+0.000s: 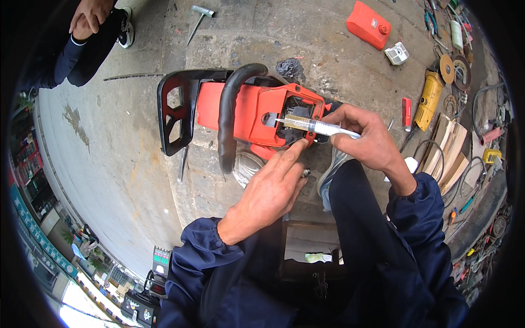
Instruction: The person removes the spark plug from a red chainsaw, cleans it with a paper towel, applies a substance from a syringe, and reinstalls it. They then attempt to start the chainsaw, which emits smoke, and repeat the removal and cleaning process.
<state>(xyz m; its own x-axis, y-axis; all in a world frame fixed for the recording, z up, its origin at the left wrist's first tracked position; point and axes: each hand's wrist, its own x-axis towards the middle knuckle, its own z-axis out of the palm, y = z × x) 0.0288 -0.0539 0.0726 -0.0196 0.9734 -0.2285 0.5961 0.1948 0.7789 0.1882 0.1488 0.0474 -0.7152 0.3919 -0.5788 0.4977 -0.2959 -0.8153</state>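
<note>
In the head view, the right hand [365, 136] pinches a syringe [322, 128] of yellowish liquid between thumb and fingers, its narrow tip pointing left over the open compartment of a red chainsaw [210, 106] on the concrete floor [136, 131]. The left hand [269, 188] comes in from the near side, index finger reaching to the compartment's near edge, other fingers curled; a small metal piece [305, 173] shows beside them, but whether they grip it I cannot tell. Beyond the saw lie a T-shaped wrench [202, 11] and, farther right, a red container [367, 25]; a yellow angle grinder [427, 101] lies near some wood strips [445, 150]
</note>
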